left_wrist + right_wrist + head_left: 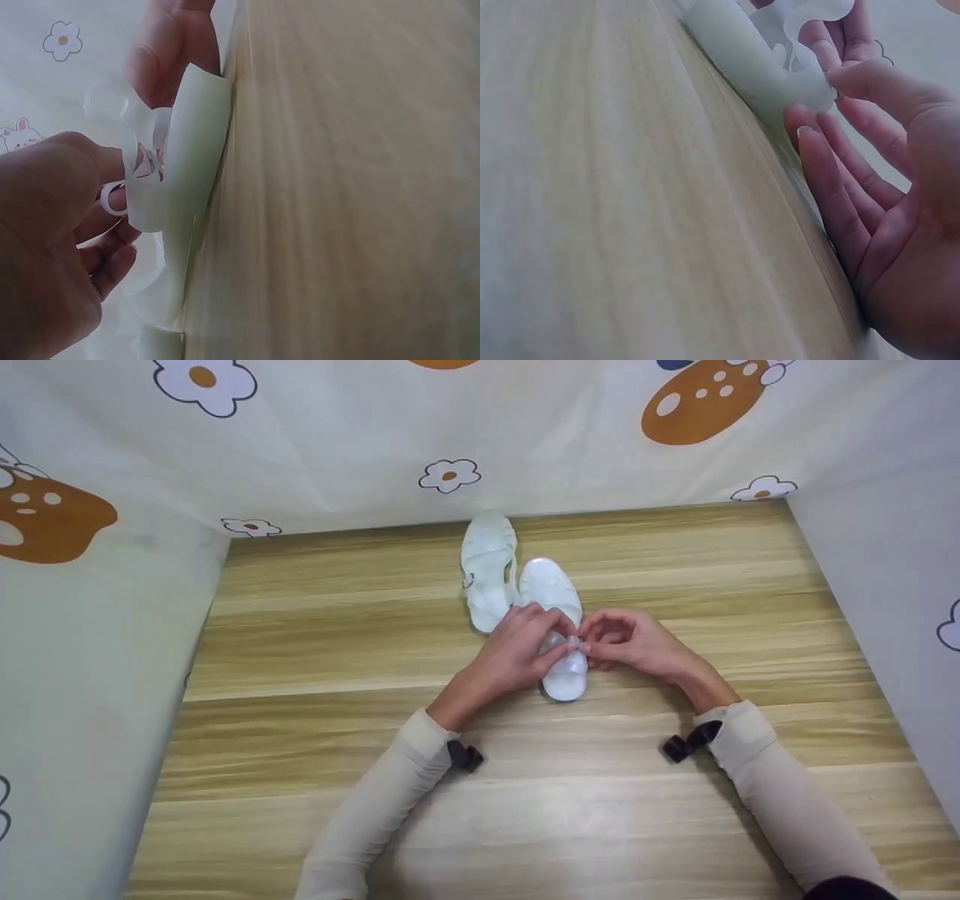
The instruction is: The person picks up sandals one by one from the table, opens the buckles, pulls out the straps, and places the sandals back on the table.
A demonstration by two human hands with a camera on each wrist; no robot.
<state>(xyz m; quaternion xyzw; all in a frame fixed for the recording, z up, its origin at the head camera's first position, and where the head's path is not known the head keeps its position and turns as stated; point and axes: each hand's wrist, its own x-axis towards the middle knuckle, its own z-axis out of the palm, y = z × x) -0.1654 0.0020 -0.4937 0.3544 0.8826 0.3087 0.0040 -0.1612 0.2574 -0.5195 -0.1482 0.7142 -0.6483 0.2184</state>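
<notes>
A white jelly sandal [551, 583] lies on the wood-patterned surface, its toe pointing away from me. Over its heel half, my left hand [517, 649] pinches the translucent ankle strap between thumb and index finger. From the other side my right hand [641, 645] pinches the strap at the sandal's right edge, meeting the left fingertips. In the left wrist view a loop of strap [112, 199] sticks out beside the fingers. The right wrist view has the thumb and index finger at the sandal's side [761, 71]. Fingers partly hide the fastening.
Just left and farther back lies the matching white sandal [487, 551], a small buckle [469, 580] at its side. Pale patterned cloth [360, 442] borders the surface at the back and both sides. Dark wrist devices [465, 756] sit at both beige cuffs.
</notes>
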